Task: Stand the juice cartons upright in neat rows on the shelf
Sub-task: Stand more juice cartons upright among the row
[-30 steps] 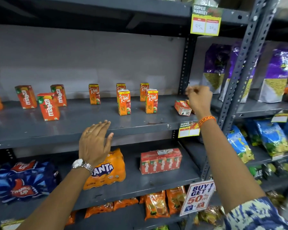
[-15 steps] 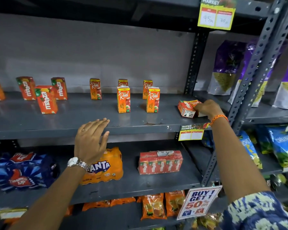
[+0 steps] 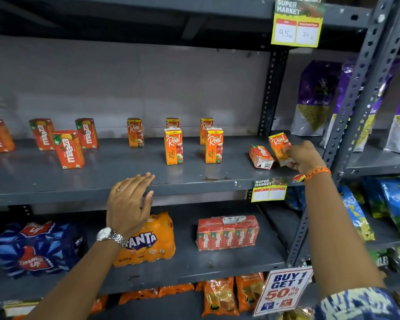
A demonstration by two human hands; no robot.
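Note:
On the grey shelf (image 3: pixel 129 165) several orange Real cartons (image 3: pixel 173 146) stand upright in two rows at the middle. Red Maaza cartons (image 3: pixel 68 148) stand at the left. My right hand (image 3: pixel 304 158) grips a tilted Real carton (image 3: pixel 278 144) at the shelf's right end, lifted off the board. Beside it a red Maaza carton (image 3: pixel 261 156) lies on its side. My left hand (image 3: pixel 131 199) hovers flat with fingers apart at the shelf's front edge, holding nothing.
A grey upright post (image 3: pixel 353 105) stands just right of my right hand. Purple bags (image 3: pixel 314 98) fill the neighbouring bay. Below are a Fanta pack (image 3: pixel 148 241), a Maaza multipack (image 3: pixel 226 233) and a Thums Up pack (image 3: pixel 35 248). Price tags (image 3: pixel 268 190) hang on the shelf edge.
My right hand came down from near the post onto the fallen cartons and has picked up the Real carton, tilting it up. The left hand stayed by the front edge.

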